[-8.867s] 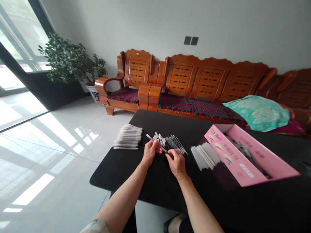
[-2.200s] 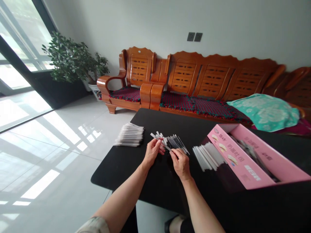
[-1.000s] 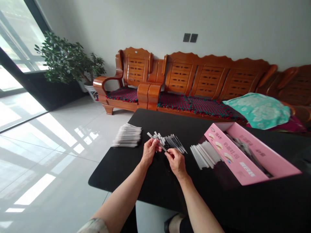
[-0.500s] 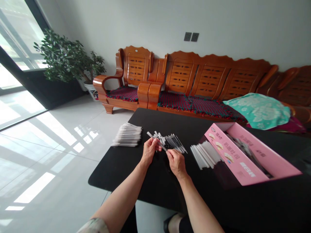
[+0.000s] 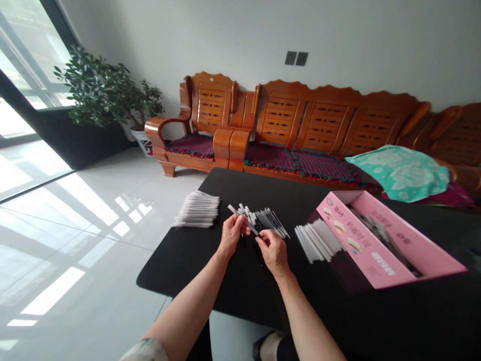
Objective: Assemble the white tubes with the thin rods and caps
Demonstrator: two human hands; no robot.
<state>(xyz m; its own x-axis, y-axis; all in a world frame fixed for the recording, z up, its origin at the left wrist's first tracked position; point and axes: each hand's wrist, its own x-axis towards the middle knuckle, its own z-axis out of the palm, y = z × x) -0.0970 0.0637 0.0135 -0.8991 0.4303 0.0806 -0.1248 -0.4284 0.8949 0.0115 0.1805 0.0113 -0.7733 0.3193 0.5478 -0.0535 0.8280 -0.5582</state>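
Observation:
A slim white-and-grey pen (image 5: 239,213) slants between my hands above the table. My left hand (image 5: 233,231) pinches it around the middle, its white end sticking out to the upper left. At the lower end, the fingertips of my right hand (image 5: 272,248) are closed on it. Just beyond my hands lie small white pieces like caps (image 5: 247,212) and a row of thin dark sticks like pen refills (image 5: 271,220). To the left is a neat pile of white-and-grey pens (image 5: 199,209). White tubes (image 5: 317,240) lie in a row to the right.
The black table (image 5: 180,260) has a rounded near-left corner. On its right stands an open pink box (image 5: 364,245) with dark items inside. Behind the table are a wooden chair (image 5: 210,108) and bench (image 5: 319,115), with a turquoise cloth (image 5: 402,173) on the bench.
My right-hand fingers have shifted very slightly at the lower end of the pen. My left hand keeps its pinch, and the piles look the same.

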